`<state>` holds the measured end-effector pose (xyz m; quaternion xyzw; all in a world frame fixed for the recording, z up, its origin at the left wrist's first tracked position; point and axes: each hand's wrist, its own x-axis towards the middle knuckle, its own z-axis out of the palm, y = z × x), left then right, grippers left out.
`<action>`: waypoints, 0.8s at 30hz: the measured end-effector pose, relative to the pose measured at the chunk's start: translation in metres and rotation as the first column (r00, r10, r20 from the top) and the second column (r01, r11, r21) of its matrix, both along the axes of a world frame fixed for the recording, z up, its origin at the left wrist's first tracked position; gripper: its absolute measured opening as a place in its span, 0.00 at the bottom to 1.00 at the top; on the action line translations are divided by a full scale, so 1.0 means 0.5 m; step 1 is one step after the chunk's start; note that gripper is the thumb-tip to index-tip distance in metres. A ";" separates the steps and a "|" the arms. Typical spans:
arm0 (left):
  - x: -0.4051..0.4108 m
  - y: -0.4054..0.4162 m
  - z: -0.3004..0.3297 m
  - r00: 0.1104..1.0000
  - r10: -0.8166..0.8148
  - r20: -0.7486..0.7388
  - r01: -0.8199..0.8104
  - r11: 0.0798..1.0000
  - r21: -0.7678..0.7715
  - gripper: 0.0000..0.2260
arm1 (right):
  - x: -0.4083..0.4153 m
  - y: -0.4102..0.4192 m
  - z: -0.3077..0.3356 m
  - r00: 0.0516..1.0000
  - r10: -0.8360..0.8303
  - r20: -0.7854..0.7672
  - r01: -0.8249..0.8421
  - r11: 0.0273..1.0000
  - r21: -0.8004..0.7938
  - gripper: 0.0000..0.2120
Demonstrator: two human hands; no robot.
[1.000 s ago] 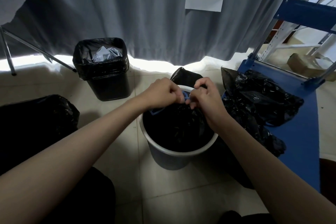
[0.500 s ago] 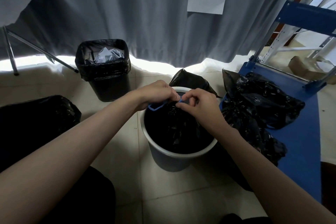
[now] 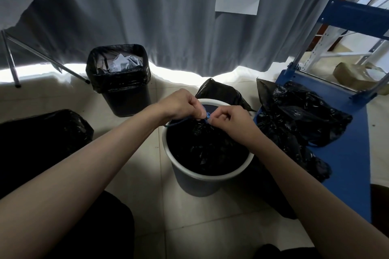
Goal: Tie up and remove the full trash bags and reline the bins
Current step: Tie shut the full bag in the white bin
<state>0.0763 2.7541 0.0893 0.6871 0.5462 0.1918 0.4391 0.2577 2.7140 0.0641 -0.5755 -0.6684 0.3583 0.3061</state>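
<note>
Tying the drawstring over the round bin

Both hands meet above the far rim of the white bin (image 3: 190, 171): the left hand (image 3: 181, 104) and right hand (image 3: 228, 119) each pinch the blue drawstring (image 3: 207, 116) between them, directly over the gathered black bag (image 3: 207, 149) sitting inside the bin.

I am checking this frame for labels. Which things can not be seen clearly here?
- Head view: the knot in the blue drawstring is hidden by the left hand and right hand.
- Contents of the black bag in the round bin: opaque.
- Dark mass at left: too dark to identify.
</note>
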 end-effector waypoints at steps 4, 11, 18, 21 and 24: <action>0.001 0.005 -0.005 0.997 -0.026 -0.072 0.032 0.996 0.087 0.04 | -0.004 -0.002 -0.005 0.997 0.027 0.074 -0.034 0.995 0.090 0.05; 0.012 0.007 -0.012 0.907 0.085 -0.412 0.083 0.924 0.374 0.03 | -0.002 0.000 -0.025 0.985 0.034 0.168 -0.063 0.983 0.172 0.15; 0.019 0.008 -0.041 0.891 0.258 -0.372 0.007 0.814 0.581 0.05 | -0.002 -0.006 -0.025 0.971 0.086 0.223 -0.122 0.981 0.151 0.12; 0.018 0.012 -0.056 0.888 0.289 -0.358 -0.010 0.790 0.614 0.05 | -0.010 -0.009 -0.020 0.960 0.136 0.245 -0.165 0.981 0.100 0.13; 0.022 0.013 -0.068 0.889 0.284 -0.359 0.008 0.774 0.633 0.06 | -0.015 -0.011 -0.021 0.948 0.171 0.267 -0.190 0.981 0.048 0.12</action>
